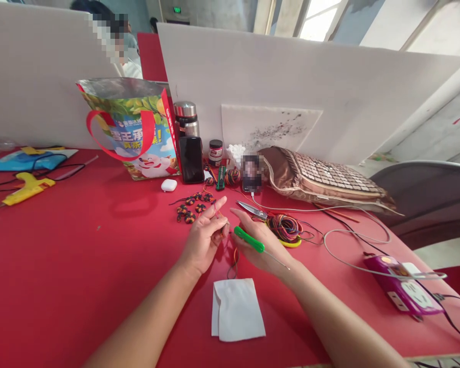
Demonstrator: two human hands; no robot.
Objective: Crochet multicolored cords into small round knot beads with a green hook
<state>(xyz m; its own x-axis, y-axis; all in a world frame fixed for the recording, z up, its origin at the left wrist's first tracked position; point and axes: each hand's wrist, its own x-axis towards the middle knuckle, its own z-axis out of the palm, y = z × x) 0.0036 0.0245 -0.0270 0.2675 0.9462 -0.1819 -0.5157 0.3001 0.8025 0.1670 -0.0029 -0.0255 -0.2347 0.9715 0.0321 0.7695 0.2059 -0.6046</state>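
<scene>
My left hand (204,240) is closed, pinching multicoloured cord (235,260) between thumb and fingertips. A strand runs up over its index finger, and a loop hangs below toward the table. Close beside it, my right hand (262,250) holds a green-handled tool (249,239) whose thin metal shaft points back toward my wrist; the tip's shape is too small to tell. The right fingertips are partly hidden near the cord. A folded white cloth or napkin (238,311) lies below my hands. Several knotted cord pieces (190,208) rest beyond my left hand.
Scissors (252,209) and a cord bundle (285,227) lie beyond my right hand. Behind stand a bag (138,133), a phone (191,159) and a jar (215,153). A glue gun (28,189) is left; a cable crosses toward a purple power strip (404,283) at right.
</scene>
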